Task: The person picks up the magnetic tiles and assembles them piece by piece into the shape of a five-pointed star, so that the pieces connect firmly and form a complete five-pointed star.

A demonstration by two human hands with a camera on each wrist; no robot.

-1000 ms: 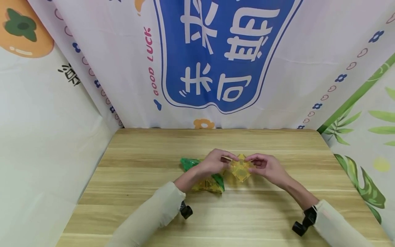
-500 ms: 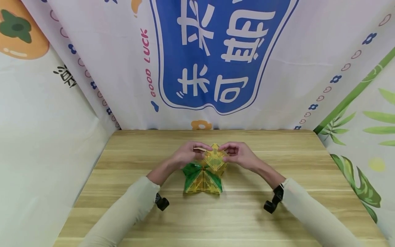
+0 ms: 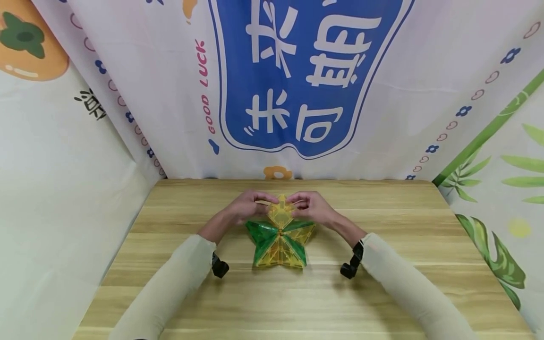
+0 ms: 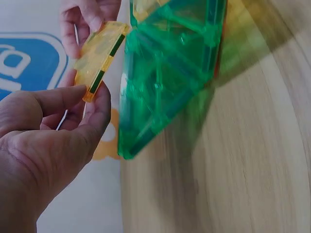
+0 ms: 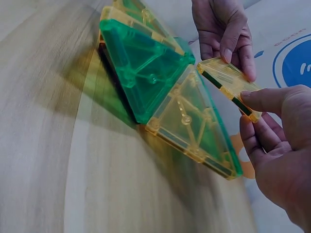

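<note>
Both hands pinch a translucent yellow magnetic tile piece [image 3: 281, 213] by its two sides, close above the far end of a star of tiles. My left hand [image 3: 246, 206] has thumb and fingers on its left edge, and my right hand [image 3: 313, 208] grips the right edge. Below it lies the star of green and yellow magnetic tiles [image 3: 280, 250], raised at its centre. The left wrist view shows the star's green tile [image 4: 160, 82] beside the held piece [image 4: 99, 58]. In the right wrist view a yellow triangular tile [image 5: 187, 119] sits between green ones.
The star rests on a wood-grain table [image 3: 272, 302]. A printed white cloth [image 3: 182, 94] hangs behind the table's far edge, with more cloth on both sides. Each wrist carries a small black camera [image 3: 220, 267].
The held yellow piece has moved left, from right of the star to above its far end. Both hands travelled with it, keeping their pinch, and the star is now less covered.
</note>
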